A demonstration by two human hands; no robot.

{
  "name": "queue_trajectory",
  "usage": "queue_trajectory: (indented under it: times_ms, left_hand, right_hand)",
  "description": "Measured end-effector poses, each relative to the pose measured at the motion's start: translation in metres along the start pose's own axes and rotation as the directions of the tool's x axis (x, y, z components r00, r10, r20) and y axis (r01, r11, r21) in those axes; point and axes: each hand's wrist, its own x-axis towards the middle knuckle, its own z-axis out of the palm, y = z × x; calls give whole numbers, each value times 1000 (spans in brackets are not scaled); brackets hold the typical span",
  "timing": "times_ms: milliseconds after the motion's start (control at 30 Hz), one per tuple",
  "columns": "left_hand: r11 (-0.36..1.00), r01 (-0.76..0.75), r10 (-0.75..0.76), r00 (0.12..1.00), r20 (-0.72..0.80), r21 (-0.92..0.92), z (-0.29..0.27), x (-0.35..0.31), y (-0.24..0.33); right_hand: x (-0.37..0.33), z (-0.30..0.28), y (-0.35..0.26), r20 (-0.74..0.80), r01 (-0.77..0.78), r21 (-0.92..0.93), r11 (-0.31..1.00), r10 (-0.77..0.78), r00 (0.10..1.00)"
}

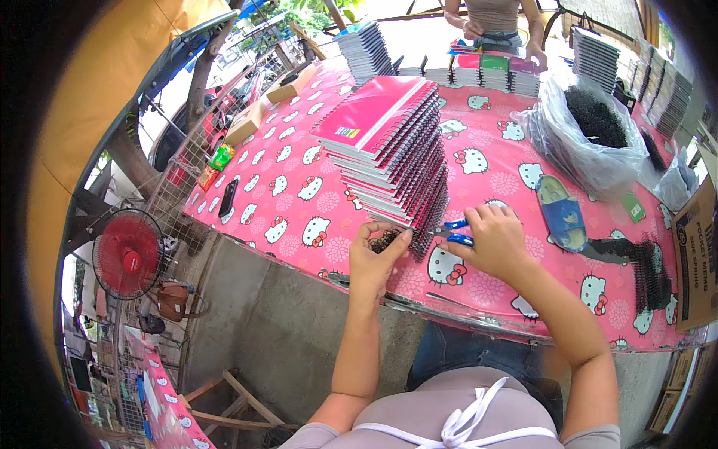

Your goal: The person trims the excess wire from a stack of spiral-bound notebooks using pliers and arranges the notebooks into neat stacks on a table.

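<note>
- My left hand (374, 258) pinches a short piece of black spiral wire (387, 239) against the bottom of one tall stack of pink spiral notebooks (389, 146), which leans on the pink cartoon-cat tablecloth (299, 202).
- My right hand (493, 239) grips one pair of blue-handled pliers (455, 232), their tip touching the stack's wire spines.
- One blue sandal (562, 213) lies just right of my right hand; one clear bag of black spirals (594, 131) sits beyond it.
- More loose black spirals (649, 273) lie at the table's right edge.
- One black phone (228, 198) rests well left of the stack, near two cardboard boxes (258, 112).
- Another person (493, 22) stands at the far end behind a row of smaller notebook piles (486, 73); I cannot count them exactly.
- One red fan (127, 254) stands below the table, left.
</note>
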Motion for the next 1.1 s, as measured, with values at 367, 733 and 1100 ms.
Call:
queue_trajectory:
  times_ms: [367,733,1100]
  left_hand:
    - [998,-38,38,999,5,-58,-6,7,-13]
    - [998,-63,63,998,-11,-23,-6,13,-29]
    - [992,-72,67,996,-52,-105,6,7,-32]
  right_hand:
    - [-8,-1,-9,389,-246,46,968,209,897]
    - [-2,3,-19,518,-325,50,944,253,817]
    - [-4,16,-12,597,-323,77,943,216,773]
